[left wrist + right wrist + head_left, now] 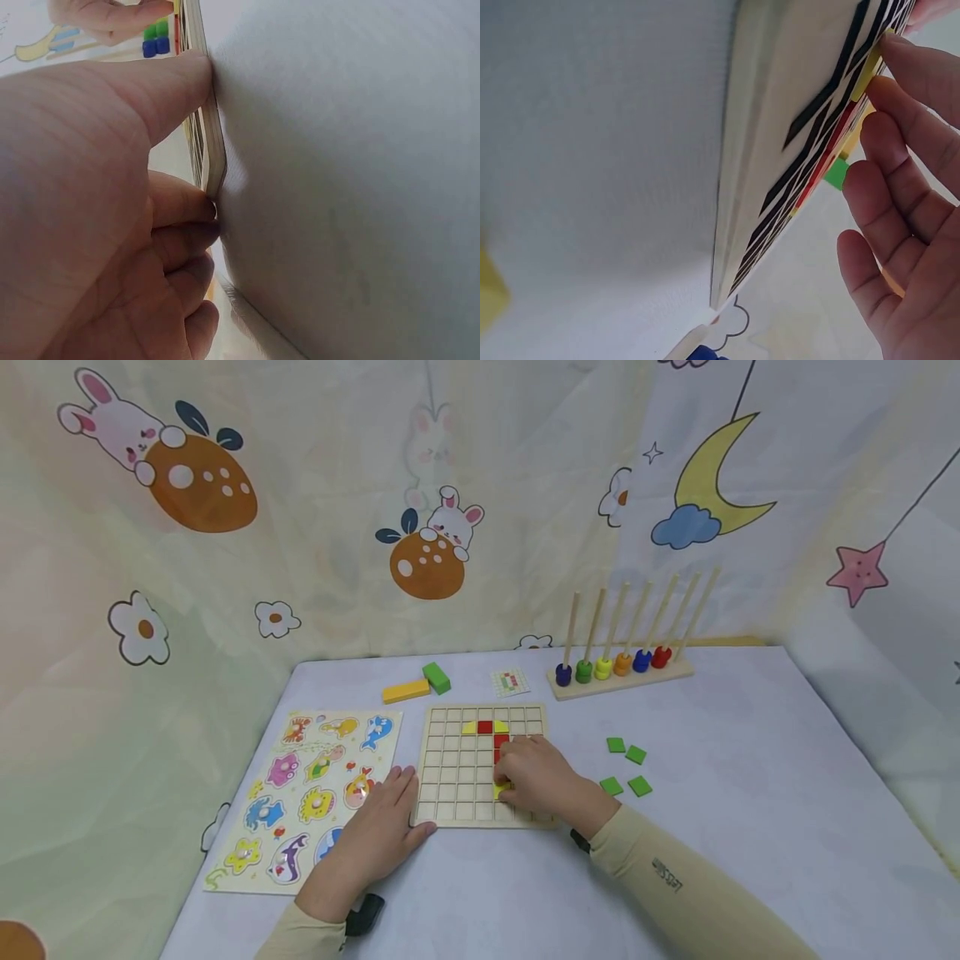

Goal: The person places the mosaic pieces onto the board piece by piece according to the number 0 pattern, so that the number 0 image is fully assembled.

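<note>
A wooden grid board (457, 768) lies flat on the white table (750, 793). It holds a red tile (484, 727) flanked by yellow pieces in the second row, with a red column (501, 742) below. My right hand (525, 774) rests on the board, its fingertips on a yellow tile (501, 790) under the column. The right wrist view shows its straight fingers (889, 135) touching that yellow tile (866, 71). My left hand (390, 806) lies at the board's near left corner. Its thumb (180, 82) presses along the board's edge (214, 146) and its fingers touch the corner.
Several loose green tiles (626, 767) lie right of the board. An animal peg puzzle (300, 777) sits left of it, under my left fingers. Behind are a yellow block (406, 691), a green block (437, 677), a pattern card (510, 681) and a ring stacker (618, 667). Printed curtains enclose the table.
</note>
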A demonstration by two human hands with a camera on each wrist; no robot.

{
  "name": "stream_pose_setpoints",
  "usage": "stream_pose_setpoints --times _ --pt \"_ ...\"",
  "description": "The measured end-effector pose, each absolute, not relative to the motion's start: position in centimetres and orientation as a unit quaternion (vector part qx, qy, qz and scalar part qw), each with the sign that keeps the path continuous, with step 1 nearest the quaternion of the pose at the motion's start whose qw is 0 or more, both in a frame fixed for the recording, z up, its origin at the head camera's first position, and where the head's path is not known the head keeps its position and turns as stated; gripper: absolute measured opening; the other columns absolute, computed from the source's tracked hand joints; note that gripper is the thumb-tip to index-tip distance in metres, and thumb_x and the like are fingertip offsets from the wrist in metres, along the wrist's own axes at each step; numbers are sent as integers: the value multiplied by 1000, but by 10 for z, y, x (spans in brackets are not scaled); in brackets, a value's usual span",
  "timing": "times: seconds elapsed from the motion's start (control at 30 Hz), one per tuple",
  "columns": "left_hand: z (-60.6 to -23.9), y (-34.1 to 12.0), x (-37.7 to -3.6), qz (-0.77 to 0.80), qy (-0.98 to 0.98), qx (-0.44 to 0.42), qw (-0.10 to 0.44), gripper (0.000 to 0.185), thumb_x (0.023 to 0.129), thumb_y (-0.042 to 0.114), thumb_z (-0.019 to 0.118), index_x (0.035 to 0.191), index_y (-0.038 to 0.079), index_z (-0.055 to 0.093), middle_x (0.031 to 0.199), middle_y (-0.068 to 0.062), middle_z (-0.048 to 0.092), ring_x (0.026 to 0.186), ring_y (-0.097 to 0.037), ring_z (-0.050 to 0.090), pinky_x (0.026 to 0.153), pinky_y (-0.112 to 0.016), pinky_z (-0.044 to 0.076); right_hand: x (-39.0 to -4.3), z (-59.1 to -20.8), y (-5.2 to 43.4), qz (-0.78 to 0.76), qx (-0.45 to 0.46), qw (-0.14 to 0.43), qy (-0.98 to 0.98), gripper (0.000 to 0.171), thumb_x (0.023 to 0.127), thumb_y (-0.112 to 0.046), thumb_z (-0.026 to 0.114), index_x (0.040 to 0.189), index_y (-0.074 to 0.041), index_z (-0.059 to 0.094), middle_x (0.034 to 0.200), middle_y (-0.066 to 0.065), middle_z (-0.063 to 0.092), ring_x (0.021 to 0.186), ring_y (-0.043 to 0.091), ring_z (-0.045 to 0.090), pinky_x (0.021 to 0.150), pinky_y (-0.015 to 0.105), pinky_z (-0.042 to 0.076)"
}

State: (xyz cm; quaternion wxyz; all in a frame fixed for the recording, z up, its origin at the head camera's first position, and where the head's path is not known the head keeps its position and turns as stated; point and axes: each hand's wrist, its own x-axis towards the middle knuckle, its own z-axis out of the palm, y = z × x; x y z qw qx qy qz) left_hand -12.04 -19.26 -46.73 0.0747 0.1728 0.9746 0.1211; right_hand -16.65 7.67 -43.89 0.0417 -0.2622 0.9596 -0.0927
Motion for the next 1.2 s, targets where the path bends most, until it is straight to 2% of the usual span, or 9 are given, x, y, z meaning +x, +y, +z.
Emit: stream_pose_setpoints --times 0.3,0.53,0.73,1.2 --pt "-467 -192 -121 123 975 171 75 85 98 49 70 161 2 37 173 -14 29 163 -35 21 131 -56 27 -165 -436 75 -106 -261 53 958 15 81 -26 92 93 -22 85 84 -10 64 87 13 50 84 35 45" --pt "-468 -193 -121 124 974 173 76 85 98 49 70 161 2 37 173 -15 29 163 -35 20 131 -56 26 -167 -425 91 -90 -260 19 961 19 83 -30 89 101 -26 84 93 -9 67 94 13 57 85 35 47" --pt "-469 -194 -121 123 974 174 77 85 98 49 69 161 2 36 173 -14 28 163 -35 19 131 -56 25 -166 -407 117 -85 -226 10 970 26 86 -32 88 110 -25 83 102 -6 71 100 16 59 93 39 51" --pt "-466 -194 -121 129 973 174 82 85 99 49 68 161 0 36 173 -16 28 163 -36 19 132 -57 24 -156 -406 184 -91 -176 -29 980 29 84 -30 89 110 -17 83 97 0 73 92 19 60 85 45 53"
